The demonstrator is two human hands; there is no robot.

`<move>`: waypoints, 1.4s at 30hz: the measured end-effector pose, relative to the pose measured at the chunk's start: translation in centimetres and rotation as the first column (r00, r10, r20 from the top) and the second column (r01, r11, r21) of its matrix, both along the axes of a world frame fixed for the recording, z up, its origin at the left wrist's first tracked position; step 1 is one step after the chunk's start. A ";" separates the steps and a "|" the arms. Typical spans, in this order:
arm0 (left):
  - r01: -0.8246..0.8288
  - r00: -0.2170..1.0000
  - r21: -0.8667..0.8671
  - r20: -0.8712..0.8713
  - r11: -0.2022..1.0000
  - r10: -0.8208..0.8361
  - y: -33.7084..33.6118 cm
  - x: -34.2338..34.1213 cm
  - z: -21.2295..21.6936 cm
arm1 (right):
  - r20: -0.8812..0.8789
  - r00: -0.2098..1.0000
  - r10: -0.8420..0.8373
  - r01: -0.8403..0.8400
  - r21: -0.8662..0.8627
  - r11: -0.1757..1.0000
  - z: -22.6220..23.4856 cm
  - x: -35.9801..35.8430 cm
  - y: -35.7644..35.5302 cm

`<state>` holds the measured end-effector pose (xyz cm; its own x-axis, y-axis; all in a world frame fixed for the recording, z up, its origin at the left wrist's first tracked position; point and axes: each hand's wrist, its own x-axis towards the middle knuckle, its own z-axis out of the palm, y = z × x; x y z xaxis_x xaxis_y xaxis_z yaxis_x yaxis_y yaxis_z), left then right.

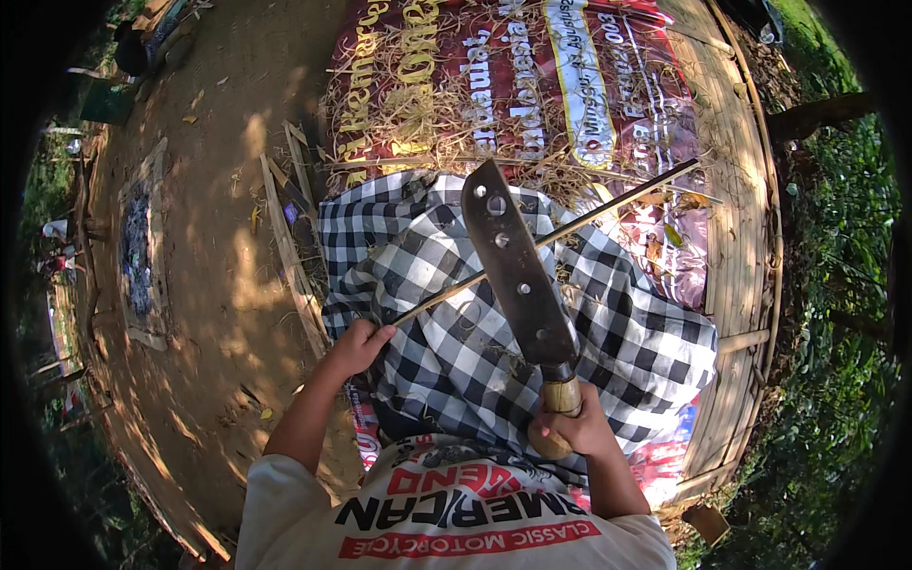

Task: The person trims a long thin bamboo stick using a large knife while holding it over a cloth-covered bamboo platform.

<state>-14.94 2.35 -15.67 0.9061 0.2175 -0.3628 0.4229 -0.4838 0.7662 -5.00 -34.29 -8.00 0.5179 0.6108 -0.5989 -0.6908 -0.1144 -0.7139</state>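
risk lay chiefly where the broad knife (pixel 518 271) crossed the thin stick (pixel 589 218), in front of the person's body and above the checked cloth (pixel 456 347). a blade that skidded down the stick might have reached the left hand (pixel 359 346), which pinched the near end between thumb and fingers; a loose hold there, or an uneven push, would likely have been the cause. the stick's far end had no hand on it, so it might have twisted under pressure. a low stroke could also have snagged the rumpled cloth.

the right hand (pixel 578 423) was wrapped around the knife's wooden handle (pixel 562 397). whether the blade touched the stick could not be told, nor which edge was sharp.

the stick's long axis ran slantwise, from the left hand away to the right, its free tip near the right edge of the red banner (pixel 665 85) strewn with shavings (pixel 423 104). the knife pointed mostly away from the person, tip leaning left.
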 end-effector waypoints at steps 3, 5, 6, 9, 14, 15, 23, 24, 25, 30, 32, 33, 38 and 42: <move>0.021 0.992 -0.002 -0.127 1.000 -0.021 0.3 -0.1 0.1 | -0.041 0.980 -0.196 0.197 0.029 0.980 0.1 1.3 -0.3; 0.031 0.986 0.003 -0.161 1.000 -0.031 0.4 -0.2 0.0 | -0.047 0.986 -0.162 0.161 -0.018 0.987 -1.0 -0.1 0.0; 0.034 0.985 0.016 -0.168 0.999 -0.030 0.3 -0.2 0.4 | -0.063 0.985 -0.163 0.162 -0.022 0.987 -1.3 -0.7 -0.1; 0.030 0.991 0.046 -0.129 0.999 -0.024 0.4 -0.5 -0.5 | -0.131 0.975 -0.181 0.184 0.016 0.983 -1.0 -0.7 0.1; -0.011 0.995 0.022 -0.101 1.000 0.013 -0.1 -0.4 0.1 | -0.132 0.969 -0.207 0.214 0.040 0.976 -0.8 -1.0 1.0; -0.003 0.995 0.013 -0.096 1.000 0.004 -0.2 -0.3 0.1 | -0.103 0.973 -0.205 0.211 0.048 0.976 -0.7 -0.5 0.8; -0.036 0.994 0.009 -0.102 0.999 0.037 -0.5 -0.2 0.4 | -0.177 0.983 -0.044 0.057 0.068 0.996 -2.2 -1.7 0.1; -0.040 0.996 0.018 -0.075 0.999 0.041 -0.6 -0.3 0.3 | -0.113 0.994 -0.012 0.018 0.051 0.999 -1.9 -1.6 -0.1; -0.043 0.998 0.027 -0.048 0.999 0.044 -0.7 -0.2 0.2 | -0.048 0.999 0.021 -0.020 0.032 0.999 -1.5 -1.2 -0.1; -0.033 0.996 0.000 -0.077 0.999 0.033 -0.6 -0.2 0.4 | -0.075 0.981 -0.179 0.181 0.013 0.983 -0.8 0.6 0.1; -0.040 0.990 -0.026 -0.137 0.999 0.036 -0.8 -0.2 0.6 | -0.159 0.979 -0.131 0.138 0.034 0.990 -2.2 -0.8 0.0; -0.051 0.986 -0.026 -0.161 0.998 0.046 -0.5 -0.1 0.7 | -0.131 0.991 -0.034 0.038 0.029 0.999 -2.4 -1.6 0.0; -0.005 0.995 0.053 -0.103 0.999 0.010 -0.4 -0.3 -0.3 | 0.014 0.998 -0.054 0.055 -0.033 0.998 0.4 1.1 -0.6; -0.043 0.993 0.038 -0.107 0.998 0.047 -0.7 0.1 0.6 | -0.105 0.991 -0.088 0.085 -0.027 0.996 -2.0 -0.7 -0.2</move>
